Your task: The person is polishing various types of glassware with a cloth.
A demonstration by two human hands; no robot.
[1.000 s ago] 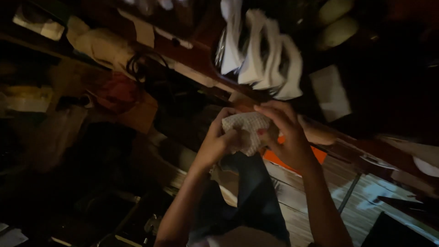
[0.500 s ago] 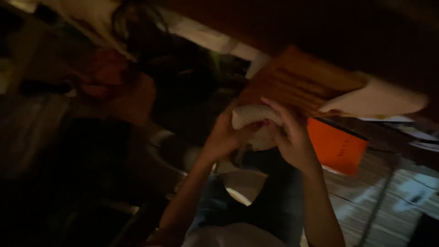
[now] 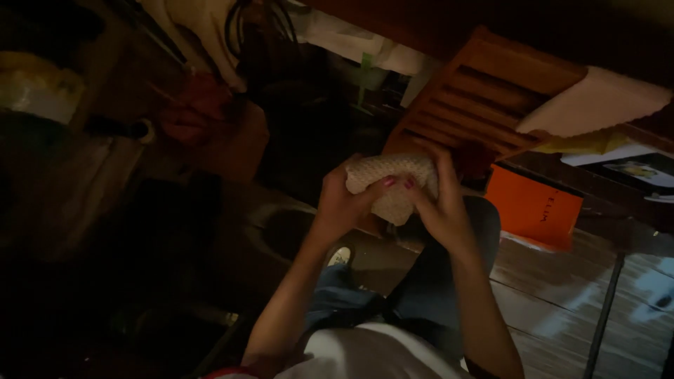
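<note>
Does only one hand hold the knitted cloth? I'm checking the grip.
No, both the left hand and the right hand grip the cream knitted cloth.

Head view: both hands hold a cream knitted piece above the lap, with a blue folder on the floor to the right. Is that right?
Not quite. In the head view the folder on the floor is orange, not blue. The rest stands: the left hand and right hand both hold the cream knitted piece above the lap.

Cream knitted cloth (image 3: pixel 394 184) with a bumpy woven pattern. Pink-red painted nails on the left hand (image 3: pixel 345 203) and right hand (image 3: pixel 437 205). Bright orange folder (image 3: pixel 533 208). Reddish-brown slatted wooden crate (image 3: pixel 484 98). Blue jeans (image 3: pixel 435 295). White shirt (image 3: pixel 372 354).
</note>
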